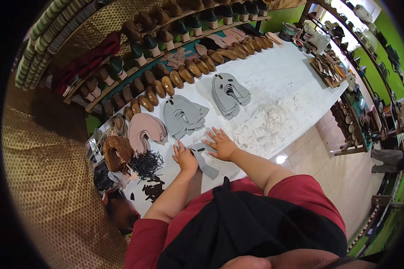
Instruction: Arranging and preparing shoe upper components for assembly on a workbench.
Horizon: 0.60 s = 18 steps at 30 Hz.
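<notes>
A grey U-shaped cut piece (207,169) lies flat on the white worktable in front of me, with a small dark strip on its upper part. My left hand (185,159) rests at its left side, fingers stretched out. Over its right side spreads my right hand (222,145), palm down and fingers apart. Just beyond my hands sits a stack of grey U-shaped pieces (176,119); a second grey stack (222,96) is farther right. Both carry small dark strips on top. Left of them are a pink stack (141,127) and a tangled heap of black strips (146,165).
Rows of wooden shoe lasts (184,74) line the table's far side, below racks of shoes. A leopard-print stack (114,150) and dark brown strips (153,190) lie at left. A tool tray (330,71) sits at the far right end. Someone in grey trousers (387,156) stands at right.
</notes>
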Each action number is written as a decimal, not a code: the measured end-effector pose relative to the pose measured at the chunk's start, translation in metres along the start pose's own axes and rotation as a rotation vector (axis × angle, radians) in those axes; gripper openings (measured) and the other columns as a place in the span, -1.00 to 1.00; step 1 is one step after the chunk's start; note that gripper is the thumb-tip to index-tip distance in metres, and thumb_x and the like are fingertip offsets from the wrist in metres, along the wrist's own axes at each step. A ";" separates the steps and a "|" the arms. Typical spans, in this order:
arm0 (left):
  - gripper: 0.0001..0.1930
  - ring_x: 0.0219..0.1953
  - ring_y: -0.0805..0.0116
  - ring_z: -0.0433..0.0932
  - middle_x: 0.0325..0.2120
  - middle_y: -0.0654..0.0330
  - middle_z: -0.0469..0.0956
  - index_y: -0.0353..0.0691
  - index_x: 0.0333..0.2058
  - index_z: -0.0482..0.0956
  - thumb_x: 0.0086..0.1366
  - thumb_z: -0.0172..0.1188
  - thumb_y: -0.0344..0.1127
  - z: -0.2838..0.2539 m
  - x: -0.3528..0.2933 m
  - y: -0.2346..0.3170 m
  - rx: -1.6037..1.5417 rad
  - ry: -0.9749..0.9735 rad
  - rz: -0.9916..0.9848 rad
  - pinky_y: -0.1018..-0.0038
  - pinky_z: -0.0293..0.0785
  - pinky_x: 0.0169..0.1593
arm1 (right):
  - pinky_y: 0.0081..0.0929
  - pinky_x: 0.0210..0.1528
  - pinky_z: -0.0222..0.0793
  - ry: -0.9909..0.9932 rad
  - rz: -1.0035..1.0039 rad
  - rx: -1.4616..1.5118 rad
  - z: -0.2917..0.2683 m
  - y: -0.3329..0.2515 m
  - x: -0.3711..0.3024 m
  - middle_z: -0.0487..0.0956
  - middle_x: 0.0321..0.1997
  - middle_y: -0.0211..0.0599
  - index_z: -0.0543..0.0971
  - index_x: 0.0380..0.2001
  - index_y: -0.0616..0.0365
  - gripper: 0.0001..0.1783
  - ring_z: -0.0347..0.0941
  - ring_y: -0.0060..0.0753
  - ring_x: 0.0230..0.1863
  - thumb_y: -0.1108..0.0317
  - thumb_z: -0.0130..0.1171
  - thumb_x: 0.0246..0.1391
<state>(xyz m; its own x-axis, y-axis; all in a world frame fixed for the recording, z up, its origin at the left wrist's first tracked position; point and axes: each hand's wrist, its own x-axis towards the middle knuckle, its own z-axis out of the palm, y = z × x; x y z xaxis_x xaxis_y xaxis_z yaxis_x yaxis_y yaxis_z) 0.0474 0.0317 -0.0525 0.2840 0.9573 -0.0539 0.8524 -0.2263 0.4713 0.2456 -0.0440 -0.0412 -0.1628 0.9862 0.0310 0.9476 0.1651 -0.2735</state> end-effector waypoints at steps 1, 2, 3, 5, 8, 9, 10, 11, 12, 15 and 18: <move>-0.84 0.46 -0.15 -0.11 0.43 0.01 0.06 -0.23 -0.41 0.69 0.17 0.13 -0.37 0.001 -0.001 0.001 -0.001 -0.001 -0.002 -0.27 -0.27 0.37 | 0.11 0.51 -0.31 -0.006 0.004 0.000 0.000 0.001 0.000 0.01 0.54 -0.13 0.27 0.38 -0.27 -0.31 -0.29 0.11 0.57 -0.15 0.01 0.22; -0.84 0.47 -0.14 -0.12 0.43 0.02 0.06 -0.23 -0.42 0.69 0.17 0.13 -0.37 0.001 -0.002 0.003 -0.007 0.012 -0.002 -0.27 -0.27 0.37 | 0.11 0.51 -0.31 -0.008 0.002 -0.001 0.001 0.002 0.000 0.01 0.54 -0.13 0.27 0.38 -0.27 -0.31 -0.29 0.11 0.57 -0.15 0.01 0.22; -0.85 0.47 -0.13 -0.12 0.43 0.02 0.05 -0.23 -0.42 0.68 0.16 0.13 -0.38 0.001 -0.003 0.004 -0.013 0.026 -0.003 -0.26 -0.27 0.37 | 0.11 0.51 -0.31 -0.006 0.005 0.002 0.002 0.003 0.000 0.01 0.54 -0.12 0.27 0.38 -0.27 -0.31 -0.29 0.11 0.57 -0.15 0.00 0.23; -0.85 0.47 -0.12 -0.12 0.43 0.03 0.05 -0.23 -0.43 0.68 0.16 0.13 -0.37 0.004 -0.004 0.001 -0.018 0.026 -0.028 -0.25 -0.27 0.38 | 0.12 0.51 -0.31 -0.006 -0.003 0.004 0.001 0.002 0.001 0.01 0.54 -0.12 0.27 0.38 -0.28 -0.32 -0.29 0.11 0.57 -0.15 0.00 0.23; -0.86 0.47 -0.09 -0.12 0.43 0.05 0.05 -0.22 -0.44 0.68 0.15 0.14 -0.37 0.004 -0.007 0.003 -0.018 0.016 -0.059 -0.23 -0.27 0.39 | 0.13 0.51 -0.33 -0.023 0.009 0.004 0.001 0.002 0.001 0.01 0.54 -0.11 0.28 0.38 -0.28 -0.32 -0.30 0.11 0.57 -0.16 -0.01 0.23; -0.86 0.48 -0.07 -0.12 0.43 0.06 0.06 -0.21 -0.45 0.68 0.14 0.15 -0.36 0.004 -0.008 0.006 -0.013 0.008 -0.067 -0.21 -0.27 0.39 | 0.13 0.51 -0.34 -0.020 0.013 -0.003 0.001 0.003 0.000 0.01 0.54 -0.11 0.29 0.37 -0.28 -0.33 -0.30 0.11 0.57 -0.16 -0.01 0.23; -0.86 0.48 -0.07 -0.12 0.43 0.06 0.06 -0.21 -0.45 0.68 0.14 0.15 -0.36 0.004 -0.009 0.007 -0.015 0.010 -0.071 -0.21 -0.27 0.39 | 0.13 0.51 -0.35 -0.016 0.014 -0.011 0.001 0.003 0.001 0.01 0.54 -0.10 0.29 0.37 -0.28 -0.33 -0.30 0.11 0.57 -0.16 -0.01 0.23; -0.87 0.47 -0.06 -0.11 0.43 0.07 0.07 -0.20 -0.46 0.68 0.14 0.15 -0.37 0.005 -0.010 0.008 -0.016 0.009 -0.101 -0.20 -0.27 0.40 | 0.13 0.51 -0.35 -0.017 0.010 -0.012 0.001 0.003 0.000 0.01 0.54 -0.10 0.29 0.37 -0.28 -0.33 -0.30 0.11 0.57 -0.16 -0.01 0.23; -0.88 0.47 -0.05 -0.09 0.43 0.08 0.08 -0.19 -0.47 0.67 0.13 0.16 -0.37 0.005 -0.011 0.009 -0.018 0.006 -0.132 -0.19 -0.27 0.40 | 0.13 0.51 -0.36 -0.020 0.015 0.001 0.001 0.003 0.000 0.02 0.54 -0.11 0.30 0.37 -0.28 -0.33 -0.31 0.11 0.57 -0.16 -0.01 0.24; -0.89 0.46 -0.05 -0.06 0.42 0.09 0.11 -0.16 -0.48 0.68 0.12 0.16 -0.39 0.019 -0.016 -0.009 -0.053 0.147 -0.125 -0.16 -0.26 0.41 | 0.13 0.51 -0.37 -0.028 0.002 0.013 0.000 0.000 0.004 0.02 0.54 -0.12 0.30 0.37 -0.28 -0.33 -0.31 0.09 0.57 -0.17 -0.01 0.24; -0.83 0.46 -0.09 -0.07 0.41 0.02 0.13 -0.21 -0.40 0.69 0.18 0.11 -0.37 0.018 -0.018 -0.002 -0.053 0.127 -0.121 -0.17 -0.26 0.39 | 0.13 0.51 -0.39 -0.037 0.017 0.011 0.003 0.004 0.001 0.02 0.54 -0.13 0.29 0.37 -0.28 -0.33 -0.32 0.08 0.57 -0.17 -0.02 0.24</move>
<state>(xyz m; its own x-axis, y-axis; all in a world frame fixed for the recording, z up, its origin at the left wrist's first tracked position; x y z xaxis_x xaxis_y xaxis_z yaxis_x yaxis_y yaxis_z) 0.0488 0.0118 -0.0679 0.1207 0.9927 -0.0031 0.8518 -0.1019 0.5138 0.2485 -0.0422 -0.0452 -0.1570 0.9876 -0.0094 0.9472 0.1479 -0.2845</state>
